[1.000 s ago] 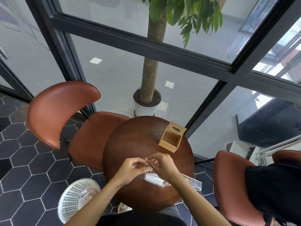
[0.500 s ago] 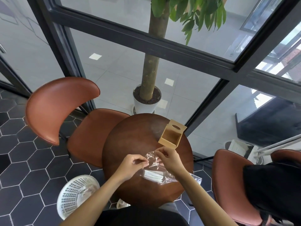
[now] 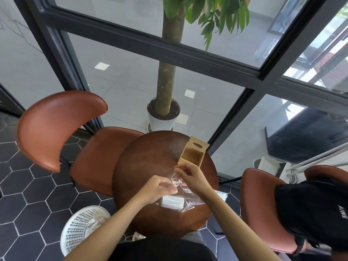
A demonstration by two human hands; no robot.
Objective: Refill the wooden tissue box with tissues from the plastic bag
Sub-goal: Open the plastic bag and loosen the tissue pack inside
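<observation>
A clear plastic bag (image 3: 185,199) lies on the round dark wooden table (image 3: 148,166), with a flat white stack of tissues (image 3: 172,202) inside it. My left hand (image 3: 157,188) and my right hand (image 3: 190,178) both pinch the crumpled open end of the bag and hold it up above the table. The wooden tissue box (image 3: 193,154) stands just beyond my right hand at the table's far right edge. Its near side is open and looks hollow, and its top has an oval slot.
A brown leather chair (image 3: 62,129) stands left of the table, another brown chair (image 3: 261,208) with a black bag (image 3: 316,210) to the right. A white perforated basket (image 3: 82,227) sits on the floor at lower left. A potted tree (image 3: 163,113) stands behind the glass wall.
The mouth of the bag has been lifted and spread between my hands. Both hands shifted slightly toward the wooden box.
</observation>
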